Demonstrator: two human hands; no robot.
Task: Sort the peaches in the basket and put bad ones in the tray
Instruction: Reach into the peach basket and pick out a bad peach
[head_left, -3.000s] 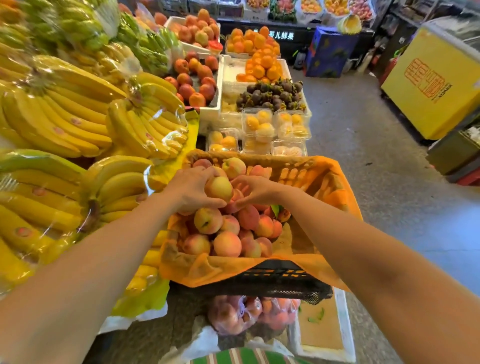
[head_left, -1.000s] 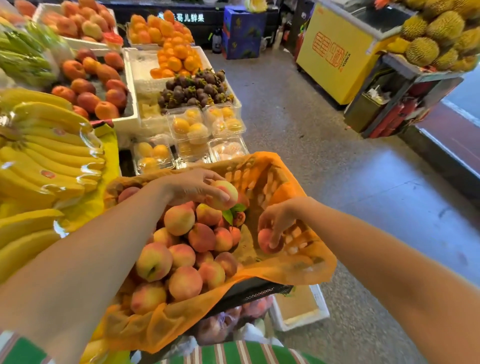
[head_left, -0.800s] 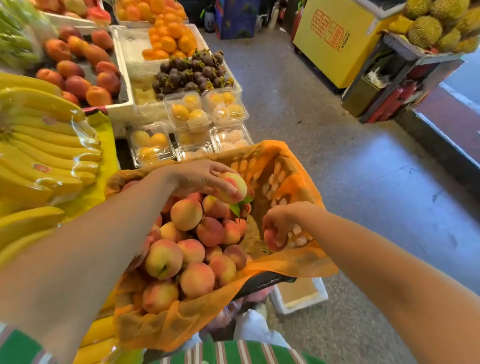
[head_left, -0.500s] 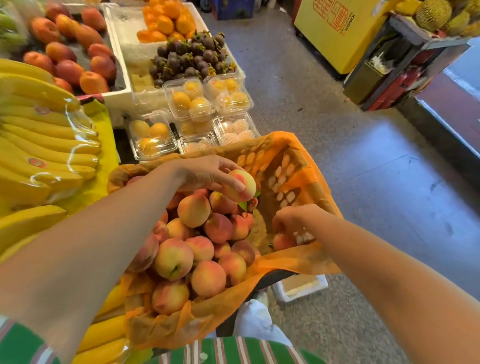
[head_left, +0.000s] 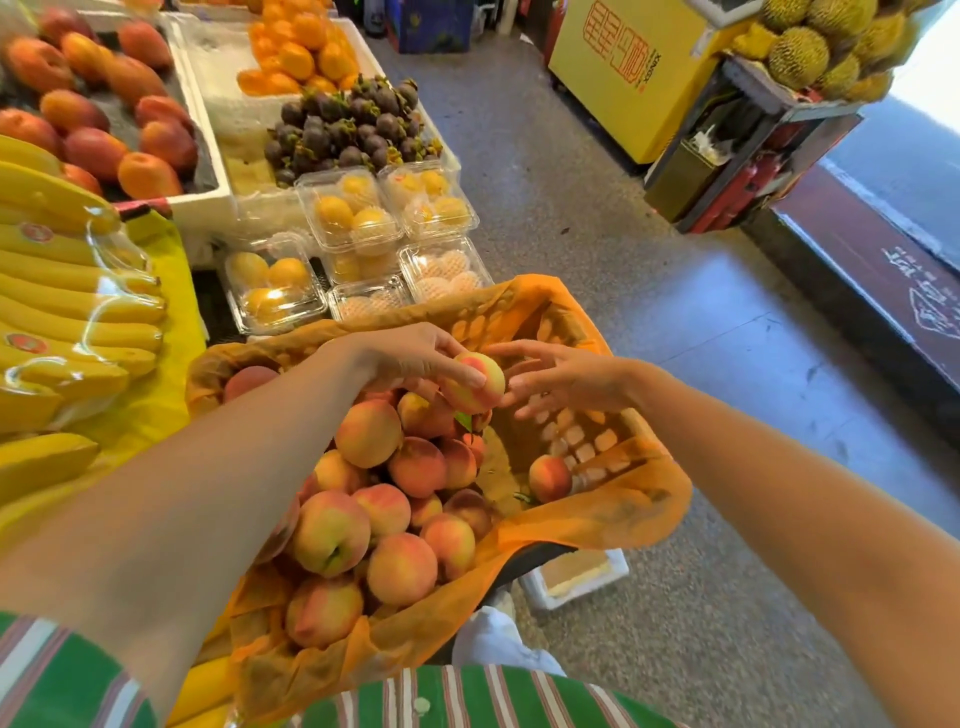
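Peach sits pinched in my left hand fingers, up over the basket pile, and my right hand, open and holding nothing, is just beside it on the right, fingertips almost touching it.

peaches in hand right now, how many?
1. The peach sits in the left hand above the basket pile. The right hand is open, empty, reaching toward it.

Single head cam, worn high, tilted fwd and down, close over basket, wide-angle, no 2nd view
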